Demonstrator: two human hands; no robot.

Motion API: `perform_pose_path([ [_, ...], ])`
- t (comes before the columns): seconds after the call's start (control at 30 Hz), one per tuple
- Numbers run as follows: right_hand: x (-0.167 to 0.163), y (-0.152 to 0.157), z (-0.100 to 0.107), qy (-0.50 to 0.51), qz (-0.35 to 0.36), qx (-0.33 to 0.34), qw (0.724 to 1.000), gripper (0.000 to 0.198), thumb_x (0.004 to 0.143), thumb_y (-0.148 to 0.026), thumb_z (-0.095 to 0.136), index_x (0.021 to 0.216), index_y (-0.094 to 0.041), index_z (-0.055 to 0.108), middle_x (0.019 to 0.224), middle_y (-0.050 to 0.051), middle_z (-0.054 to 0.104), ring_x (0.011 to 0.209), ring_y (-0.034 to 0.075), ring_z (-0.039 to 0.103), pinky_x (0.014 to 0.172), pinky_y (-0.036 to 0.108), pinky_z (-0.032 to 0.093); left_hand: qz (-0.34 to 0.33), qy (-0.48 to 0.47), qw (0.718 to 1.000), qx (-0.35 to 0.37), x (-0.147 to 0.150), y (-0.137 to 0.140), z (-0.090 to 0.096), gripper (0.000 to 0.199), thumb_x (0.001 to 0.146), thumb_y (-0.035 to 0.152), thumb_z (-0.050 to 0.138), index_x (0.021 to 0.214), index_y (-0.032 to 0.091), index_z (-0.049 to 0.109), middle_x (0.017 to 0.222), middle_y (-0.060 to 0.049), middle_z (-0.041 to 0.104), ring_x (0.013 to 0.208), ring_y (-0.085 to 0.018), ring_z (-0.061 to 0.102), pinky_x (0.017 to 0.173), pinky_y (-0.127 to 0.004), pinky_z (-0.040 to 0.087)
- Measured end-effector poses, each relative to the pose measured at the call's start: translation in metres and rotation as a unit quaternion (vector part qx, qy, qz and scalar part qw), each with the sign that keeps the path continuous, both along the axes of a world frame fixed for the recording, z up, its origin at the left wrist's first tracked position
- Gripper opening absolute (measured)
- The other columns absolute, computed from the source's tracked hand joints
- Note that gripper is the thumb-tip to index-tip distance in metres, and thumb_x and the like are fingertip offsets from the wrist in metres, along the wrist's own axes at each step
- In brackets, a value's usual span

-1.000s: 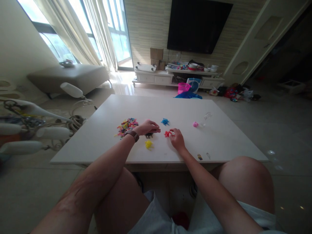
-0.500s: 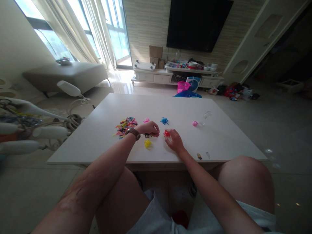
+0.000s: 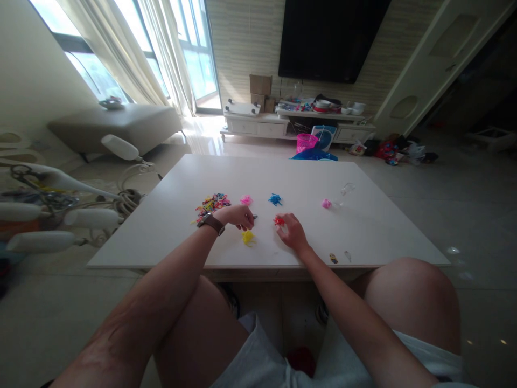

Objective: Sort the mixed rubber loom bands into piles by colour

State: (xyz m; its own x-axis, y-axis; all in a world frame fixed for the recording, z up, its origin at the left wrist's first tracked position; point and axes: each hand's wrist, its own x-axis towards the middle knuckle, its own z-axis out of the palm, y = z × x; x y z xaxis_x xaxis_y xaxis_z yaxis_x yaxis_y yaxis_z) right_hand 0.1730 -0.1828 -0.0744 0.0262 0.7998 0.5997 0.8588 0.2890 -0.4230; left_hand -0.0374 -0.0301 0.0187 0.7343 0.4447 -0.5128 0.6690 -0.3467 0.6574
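Observation:
My left hand [image 3: 237, 216], with a watch at the wrist, is over a small dark pile [image 3: 255, 217], which it mostly covers. Its fingers are curled together; whatever is in them is too small to make out. My right hand [image 3: 292, 233] rests on the white table [image 3: 169, 237], thumb and fingers apart around a small red pile [image 3: 278, 221] of thin pieces. Close to my left hand lie a yellow pile [image 3: 247, 237], a pink pile [image 3: 246, 200] and a mixed multicoloured heap [image 3: 212, 203]. A blue pile [image 3: 275, 199] sits farther back.
On the table's right are a pink object [image 3: 326, 203] and a clear container [image 3: 347, 188]. Two small flat pieces, one a yellow and dark figure [image 3: 333, 258], lie near the front edge. A white lamp [image 3: 72, 218] with several arms stands left of the table.
My left hand has moved left, away from the red pile, to above the dark pile. My right hand stays around the red pile. The whole view has shifted slightly.

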Motion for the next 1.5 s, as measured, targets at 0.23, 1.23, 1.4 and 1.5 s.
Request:
perform_pose_path([
  [0.23, 0.0, 0.0, 0.001, -0.003, -0.001, -0.003, 1.0, 0.034, 0.084, -0.013, 0.057, 0.117, -0.022, 0.061, 0.104, 0.008, 0.069, 0.1, 0.026, 0.059, 0.093, 0.043, 0.051, -0.071, 0.005, 0.995, 0.076, 0.007, 0.007, -0.009, 0.022, 0.072, 0.017, 0.072, 0.092, 0.016, 0.081, 0.088, -0.006, 0.079, 0.081, -0.015, 0.07, 0.066, -0.019, 0.048],
  [1.23, 0.0, 0.001, 0.001, 0.003, -0.003, -0.013, 1.0, 0.023, 0.084, -0.01, 0.056, 0.102, -0.022, 0.064, 0.097, 0.006, 0.068, 0.093, 0.025, 0.057, 0.088, 0.041, 0.049, 0.058, -0.086, 0.976, 0.192, 0.004, 0.02, -0.014, 0.026, 0.062, 0.017, 0.074, 0.087, 0.012, 0.077, 0.08, -0.006, 0.074, 0.064, -0.015, 0.063, 0.056, -0.023, 0.046],
  [1.4, 0.001, 0.001, 0.001, 0.009, -0.004, -0.013, 1.0, 0.022, 0.084, -0.011, 0.056, 0.101, -0.022, 0.063, 0.096, 0.007, 0.067, 0.094, 0.025, 0.057, 0.088, 0.041, 0.05, 0.063, -0.079, 0.971, 0.216, 0.008, 0.022, -0.024, 0.023, 0.063, 0.016, 0.075, 0.086, 0.012, 0.076, 0.073, -0.005, 0.072, 0.064, -0.015, 0.063, 0.06, -0.024, 0.047],
  [1.5, 0.001, 0.002, 0.001, 0.014, -0.004, -0.012, 1.0, 0.022, 0.083, -0.011, 0.056, 0.101, -0.022, 0.063, 0.097, 0.007, 0.068, 0.094, 0.026, 0.058, 0.089, 0.041, 0.05, 0.077, -0.08, 0.965, 0.236, 0.007, 0.025, -0.029, 0.024, 0.067, 0.02, 0.076, 0.09, 0.013, 0.076, 0.082, -0.006, 0.073, 0.07, -0.016, 0.065, 0.065, -0.024, 0.049],
])
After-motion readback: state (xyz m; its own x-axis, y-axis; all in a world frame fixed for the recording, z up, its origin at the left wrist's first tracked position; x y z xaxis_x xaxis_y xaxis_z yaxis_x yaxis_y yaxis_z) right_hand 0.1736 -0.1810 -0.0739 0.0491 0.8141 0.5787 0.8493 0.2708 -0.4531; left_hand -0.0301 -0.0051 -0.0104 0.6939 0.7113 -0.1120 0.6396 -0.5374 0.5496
